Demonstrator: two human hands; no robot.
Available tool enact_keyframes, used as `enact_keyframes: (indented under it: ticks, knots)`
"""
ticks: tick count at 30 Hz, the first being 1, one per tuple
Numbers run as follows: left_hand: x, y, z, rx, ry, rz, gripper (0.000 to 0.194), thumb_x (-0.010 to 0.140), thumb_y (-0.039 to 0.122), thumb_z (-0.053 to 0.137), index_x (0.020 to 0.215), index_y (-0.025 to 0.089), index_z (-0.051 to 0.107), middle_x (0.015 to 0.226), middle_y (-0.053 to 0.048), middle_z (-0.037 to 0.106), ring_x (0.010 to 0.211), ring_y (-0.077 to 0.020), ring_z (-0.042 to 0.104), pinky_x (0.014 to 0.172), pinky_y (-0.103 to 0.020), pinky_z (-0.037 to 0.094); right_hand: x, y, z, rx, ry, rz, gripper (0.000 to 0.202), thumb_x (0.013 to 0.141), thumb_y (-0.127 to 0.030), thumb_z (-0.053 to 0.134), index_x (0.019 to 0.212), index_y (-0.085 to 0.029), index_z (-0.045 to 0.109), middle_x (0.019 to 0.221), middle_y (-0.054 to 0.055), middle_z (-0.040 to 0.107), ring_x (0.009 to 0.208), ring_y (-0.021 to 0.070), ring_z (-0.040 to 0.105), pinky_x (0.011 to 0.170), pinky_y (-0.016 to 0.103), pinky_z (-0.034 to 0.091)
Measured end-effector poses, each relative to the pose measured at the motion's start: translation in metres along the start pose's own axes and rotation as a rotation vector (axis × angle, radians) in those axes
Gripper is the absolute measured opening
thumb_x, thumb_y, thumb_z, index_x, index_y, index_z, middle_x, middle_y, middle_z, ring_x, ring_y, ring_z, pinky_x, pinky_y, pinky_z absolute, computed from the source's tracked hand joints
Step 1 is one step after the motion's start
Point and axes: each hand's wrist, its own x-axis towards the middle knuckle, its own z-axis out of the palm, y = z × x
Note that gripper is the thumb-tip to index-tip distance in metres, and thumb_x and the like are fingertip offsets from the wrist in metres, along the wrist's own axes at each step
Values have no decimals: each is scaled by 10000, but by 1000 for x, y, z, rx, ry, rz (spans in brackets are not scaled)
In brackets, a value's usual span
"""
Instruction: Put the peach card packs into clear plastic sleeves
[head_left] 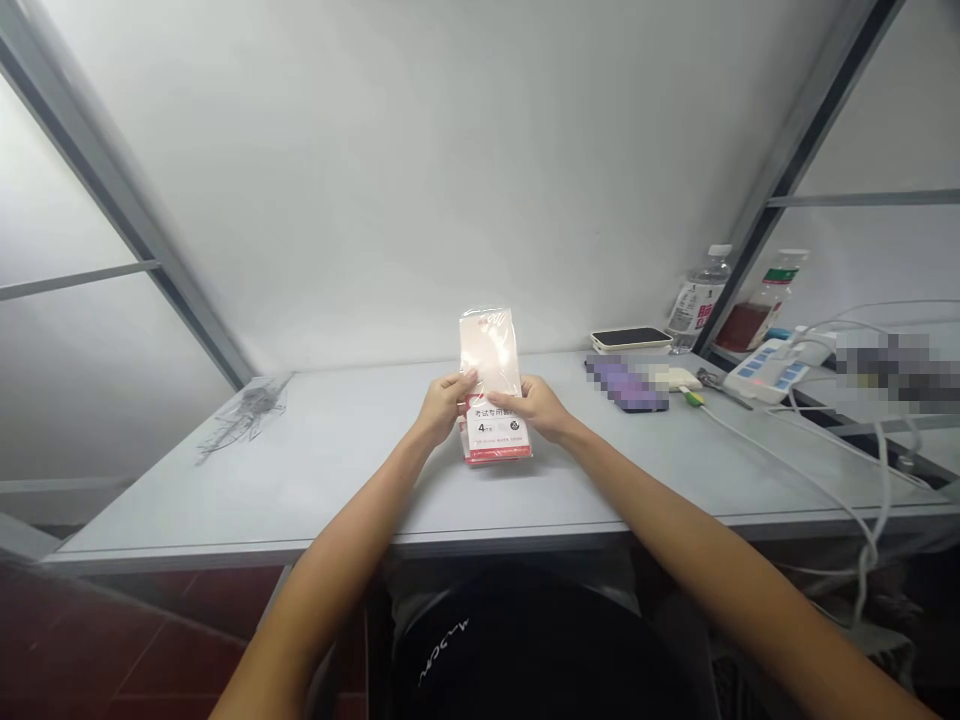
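Observation:
A flat packet [491, 350] in clear plastic film, pale beige above and white with red edging and printed characters below, is held upright over the middle of the table. My left hand [444, 402] grips its left edge, thumb on the front. From the right side my right hand [538, 408] is closed on it too, its thumb lying across the front near the red band. The fingers behind the packet are hidden. What lies inside the film cannot be made out.
On the grey table [337, 480], a phone [631, 340], a purple blurred item [626, 382], a white power strip [780, 368] with cables, a clear bottle [697, 300] and a bottle of dark red liquid [761, 305] stand at the right. Black scribbles [255, 405] mark the left.

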Motion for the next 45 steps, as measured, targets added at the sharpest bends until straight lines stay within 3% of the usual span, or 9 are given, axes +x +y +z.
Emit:
enact_keyframes:
  ticks: [5, 15, 28, 33, 38, 42, 45]
  knots:
    - [-3, 6, 2, -51, -65, -25, 377, 692, 503, 643, 679, 133, 576, 540, -5, 543, 470, -88, 510, 435, -204, 379, 0, -1, 0, 30, -10, -1, 359, 630, -424, 735, 871, -167, 669, 829, 69, 699, 728, 219, 655, 645, 341, 518]
    - [-3, 7, 1, -73, -57, -79, 315, 643, 404, 713, 775, 131, 630, 675, -34, 626, 579, -127, 595, 534, -246, 465, -2, -1, 0, -25, -27, -9, 327, 624, -394, 736, 833, -154, 659, 806, 67, 694, 710, 213, 646, 598, 306, 504]
    - [2, -1, 3, 26, 57, -28, 291, 601, 373, 732, 633, 130, 573, 535, 19, 495, 440, -55, 418, 403, -202, 290, 0, 5, 0, -120, -34, -41, 343, 635, -403, 724, 854, -151, 645, 821, 66, 687, 758, 228, 639, 642, 321, 494]
    - [-1, 5, -3, 400, 66, -33, 377, 664, 502, 644, 600, 146, 540, 520, 16, 493, 433, -60, 409, 429, -210, 300, 3, 6, -2, -213, 56, 71, 363, 729, -487, 618, 816, -135, 641, 781, 78, 684, 705, 211, 631, 579, 290, 478]
    - [-4, 8, -13, 973, 22, -235, 451, 693, 591, 536, 550, 163, 516, 581, -34, 583, 495, -118, 505, 476, -240, 346, 7, 15, -8, -419, 15, 206, 290, 782, -387, 586, 922, -136, 624, 912, 89, 685, 751, 191, 634, 593, 251, 464]
    - [-3, 1, -13, 1309, 63, -320, 400, 717, 558, 495, 562, 190, 468, 623, -69, 594, 625, -192, 568, 496, -259, 327, 8, 21, -6, -792, 35, 276, 344, 768, -427, 587, 961, -142, 610, 926, 92, 678, 774, 195, 625, 573, 238, 420]
    - [-2, -1, -12, 1386, 81, -315, 387, 737, 563, 453, 612, 198, 483, 655, -88, 601, 710, -231, 586, 519, -272, 332, 8, 21, -4, -957, 65, 293, 411, 784, -519, 531, 940, -148, 617, 896, 101, 675, 817, 216, 614, 591, 251, 391]
